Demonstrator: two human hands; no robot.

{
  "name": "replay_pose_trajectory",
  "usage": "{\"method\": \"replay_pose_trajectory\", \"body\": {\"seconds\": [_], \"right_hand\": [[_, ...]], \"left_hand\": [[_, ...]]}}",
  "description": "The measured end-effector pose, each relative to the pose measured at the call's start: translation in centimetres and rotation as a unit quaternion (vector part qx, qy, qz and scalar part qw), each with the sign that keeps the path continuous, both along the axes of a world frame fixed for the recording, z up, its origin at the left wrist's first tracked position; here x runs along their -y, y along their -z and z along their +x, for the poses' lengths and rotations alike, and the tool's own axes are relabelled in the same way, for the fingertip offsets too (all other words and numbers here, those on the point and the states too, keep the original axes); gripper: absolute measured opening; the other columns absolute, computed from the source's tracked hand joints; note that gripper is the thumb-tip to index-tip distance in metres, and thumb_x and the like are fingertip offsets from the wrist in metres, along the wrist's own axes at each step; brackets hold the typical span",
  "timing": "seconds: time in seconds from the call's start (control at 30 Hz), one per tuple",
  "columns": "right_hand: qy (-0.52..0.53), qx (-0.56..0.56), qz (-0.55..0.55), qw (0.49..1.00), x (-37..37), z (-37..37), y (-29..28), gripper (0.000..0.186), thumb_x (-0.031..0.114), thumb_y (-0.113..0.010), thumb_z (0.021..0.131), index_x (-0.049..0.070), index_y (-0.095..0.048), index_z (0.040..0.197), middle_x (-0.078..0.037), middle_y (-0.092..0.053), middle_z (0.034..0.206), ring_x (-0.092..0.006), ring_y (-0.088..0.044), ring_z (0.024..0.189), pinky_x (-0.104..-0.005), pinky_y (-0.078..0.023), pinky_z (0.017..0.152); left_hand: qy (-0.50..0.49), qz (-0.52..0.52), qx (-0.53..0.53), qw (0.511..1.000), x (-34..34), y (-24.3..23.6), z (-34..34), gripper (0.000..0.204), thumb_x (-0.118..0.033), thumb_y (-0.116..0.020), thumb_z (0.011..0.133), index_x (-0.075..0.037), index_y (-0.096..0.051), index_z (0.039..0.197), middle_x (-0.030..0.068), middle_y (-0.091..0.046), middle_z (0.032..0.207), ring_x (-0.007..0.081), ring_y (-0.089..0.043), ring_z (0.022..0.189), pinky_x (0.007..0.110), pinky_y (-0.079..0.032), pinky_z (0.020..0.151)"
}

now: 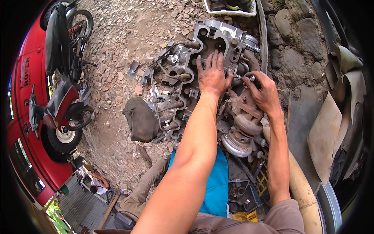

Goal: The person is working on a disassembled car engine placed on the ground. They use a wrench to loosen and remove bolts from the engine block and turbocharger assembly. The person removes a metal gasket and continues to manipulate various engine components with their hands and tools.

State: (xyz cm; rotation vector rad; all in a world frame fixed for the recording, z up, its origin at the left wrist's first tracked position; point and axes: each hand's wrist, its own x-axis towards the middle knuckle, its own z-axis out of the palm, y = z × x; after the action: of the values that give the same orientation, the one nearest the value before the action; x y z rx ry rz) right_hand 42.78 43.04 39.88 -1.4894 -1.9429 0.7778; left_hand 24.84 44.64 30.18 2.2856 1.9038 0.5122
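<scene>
An engine cylinder head (pixel 187 91), grey and greasy with an open top, lies in front of me. My left hand (pixel 213 76) rests flat on it, fingers stretched out and holding nothing. At its right side, my right hand (pixel 263 91) pinches a small silver metal piece (pixel 252 78) between thumb and fingers. Its exact kind is partly hidden by the fingers. Just below that hand is a rusty turbocharger (pixel 245 121) with a silver lower housing, joined to a brown manifold. Thin metal pipes (pixel 156 97) run along the engine's left side.
A dark cloth bundle (pixel 141 119) lies against the engine's left. Beyond are a white crate (pixel 230 11), a stone wall (pixel 294 58) and bent sheets (pixel 325 136). A bin of metal parts (pixel 243 195) stands near my legs. Across the gravel are a motorcycle (pixel 58 105) and red vehicle (pixel 29 144).
</scene>
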Motion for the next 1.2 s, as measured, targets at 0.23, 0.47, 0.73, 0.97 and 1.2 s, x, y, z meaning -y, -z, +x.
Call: {"method": "replay_pose_trajectory", "body": {"seconds": [0.23,0.47,0.73,0.97,1.2], "right_hand": [[-0.062,0.019,-0.012,0.998,-0.3,-0.2,-0.7,0.019,0.011,-0.075,0.082,0.001,-0.068,0.097,-0.015,-0.063,0.081,-0.0341,-0.063,0.076,-0.0407,-0.050,0.067],[-0.141,0.012,-0.005,0.990,-0.8,0.0,-0.4,0.022,0.006,-0.078,0.076,-0.001,-0.070,0.095,-0.015,-0.065,0.082,-0.0315,-0.062,0.075,-0.0391,-0.049,0.067],[-0.171,0.030,-0.011,0.985,-1.0,-0.3,-0.6,0.024,0.004,-0.077,0.073,-0.002,-0.070,0.095,-0.015,-0.065,0.080,-0.0324,-0.063,0.075,-0.0395,-0.050,0.067],[-0.061,-0.019,-0.093,0.994,-3.8,-0.5,-0.3,0.022,0.015,-0.068,0.092,-0.004,-0.066,0.102,-0.021,-0.067,0.083,-0.0307,-0.066,0.071,-0.0386,-0.051,0.069],[0.193,-0.036,-0.381,0.903,-7.6,4.2,6.3,0.038,0.034,-0.063,0.096,-0.003,-0.069,0.093,-0.007,-0.070,0.075,-0.0133,-0.058,0.062,-0.0312,-0.045,0.059]], "left_hand": [[-0.001,-0.003,-0.005,1.000,0.0,0.0,-0.2,0.066,-0.041,-0.057,0.085,-0.003,-0.046,0.137,0.0112,-0.050,0.143,0.0247,-0.046,0.132,0.057,-0.010,0.118],[-0.001,-0.011,-0.001,1.000,0.0,-0.2,-0.1,0.066,-0.041,-0.057,0.084,-0.003,-0.046,0.137,0.0114,-0.050,0.144,0.0251,-0.045,0.133,0.057,-0.011,0.118],[-0.002,-0.018,-0.002,1.000,0.0,-0.4,0.0,0.067,-0.041,-0.058,0.085,-0.005,-0.045,0.139,0.0120,-0.049,0.144,0.0246,-0.047,0.132,0.059,-0.010,0.119],[-0.003,-0.006,0.001,1.000,0.1,-0.4,-0.2,0.065,-0.039,-0.058,0.085,-0.003,-0.045,0.138,0.0118,-0.051,0.142,0.0247,-0.048,0.130,0.058,-0.013,0.117],[0.000,0.001,0.006,1.000,-0.1,-0.5,0.1,0.064,-0.039,-0.057,0.085,-0.003,-0.045,0.137,0.0122,-0.052,0.141,0.0261,-0.048,0.129,0.058,-0.014,0.117]]}}
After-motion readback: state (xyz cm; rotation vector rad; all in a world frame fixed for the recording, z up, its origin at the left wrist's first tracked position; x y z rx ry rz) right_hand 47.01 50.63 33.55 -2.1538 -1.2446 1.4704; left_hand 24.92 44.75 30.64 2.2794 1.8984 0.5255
